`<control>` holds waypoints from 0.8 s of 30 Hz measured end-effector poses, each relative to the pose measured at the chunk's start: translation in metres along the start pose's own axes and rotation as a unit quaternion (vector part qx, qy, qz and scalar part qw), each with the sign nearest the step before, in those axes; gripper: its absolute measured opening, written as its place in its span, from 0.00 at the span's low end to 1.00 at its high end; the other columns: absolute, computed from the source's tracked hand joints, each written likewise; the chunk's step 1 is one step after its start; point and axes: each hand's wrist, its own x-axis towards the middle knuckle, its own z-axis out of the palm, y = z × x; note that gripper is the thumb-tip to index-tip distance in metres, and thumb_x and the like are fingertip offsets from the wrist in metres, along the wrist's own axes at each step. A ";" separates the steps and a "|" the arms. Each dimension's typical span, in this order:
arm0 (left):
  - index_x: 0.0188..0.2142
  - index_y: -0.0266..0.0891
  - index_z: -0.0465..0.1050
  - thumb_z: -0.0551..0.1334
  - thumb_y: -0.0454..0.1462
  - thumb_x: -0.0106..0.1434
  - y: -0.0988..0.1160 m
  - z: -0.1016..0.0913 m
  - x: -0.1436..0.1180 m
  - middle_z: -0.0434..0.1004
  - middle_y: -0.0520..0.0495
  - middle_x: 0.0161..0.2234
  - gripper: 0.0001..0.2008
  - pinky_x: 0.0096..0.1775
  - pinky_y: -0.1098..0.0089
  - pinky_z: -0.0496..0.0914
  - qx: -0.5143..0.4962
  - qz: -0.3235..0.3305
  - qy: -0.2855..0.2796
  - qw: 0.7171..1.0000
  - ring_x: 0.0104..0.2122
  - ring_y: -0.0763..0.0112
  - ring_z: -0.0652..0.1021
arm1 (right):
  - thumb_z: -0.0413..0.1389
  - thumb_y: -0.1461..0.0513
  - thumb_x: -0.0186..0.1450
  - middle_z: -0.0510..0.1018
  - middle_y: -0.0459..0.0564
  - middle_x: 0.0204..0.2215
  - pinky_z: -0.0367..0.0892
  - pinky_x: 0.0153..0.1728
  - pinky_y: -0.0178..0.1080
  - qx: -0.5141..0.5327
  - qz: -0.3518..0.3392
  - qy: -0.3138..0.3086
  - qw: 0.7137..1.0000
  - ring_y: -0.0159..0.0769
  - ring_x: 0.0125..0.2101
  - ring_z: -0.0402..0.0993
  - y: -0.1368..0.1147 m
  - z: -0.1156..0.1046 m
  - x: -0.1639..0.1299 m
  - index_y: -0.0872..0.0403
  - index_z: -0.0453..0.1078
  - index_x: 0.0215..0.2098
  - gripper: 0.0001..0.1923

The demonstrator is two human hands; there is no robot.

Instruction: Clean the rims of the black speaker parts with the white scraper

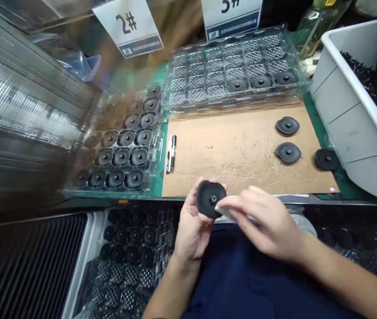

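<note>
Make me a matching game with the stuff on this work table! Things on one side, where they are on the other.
Things:
1. black disc with a centre hub
2. silver pen
3. clear tray with three discs
4. white bin

Places:
A. far right, beside the cardboard sheet
B. held in the left hand, with the right hand touching it
C. behind the cardboard, under the 3# sign
D. on the cardboard's left edge

Pairs: 1-B, 2-D, 3-C, 4-A

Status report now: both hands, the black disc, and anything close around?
Left hand holds black disc. Right hand touches its edge. Three loose discs on cardboard.
</note>
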 end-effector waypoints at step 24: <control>0.64 0.50 0.28 0.67 0.33 0.54 -0.005 -0.022 0.019 0.67 0.39 0.51 0.52 0.53 0.52 0.65 0.481 0.313 -0.127 0.809 0.52 0.59 0.70 | 0.50 0.66 0.66 0.76 0.48 0.39 0.65 0.43 0.40 0.024 0.196 0.071 0.978 0.36 0.41 0.69 0.070 0.033 -0.059 0.50 0.70 0.45 0.12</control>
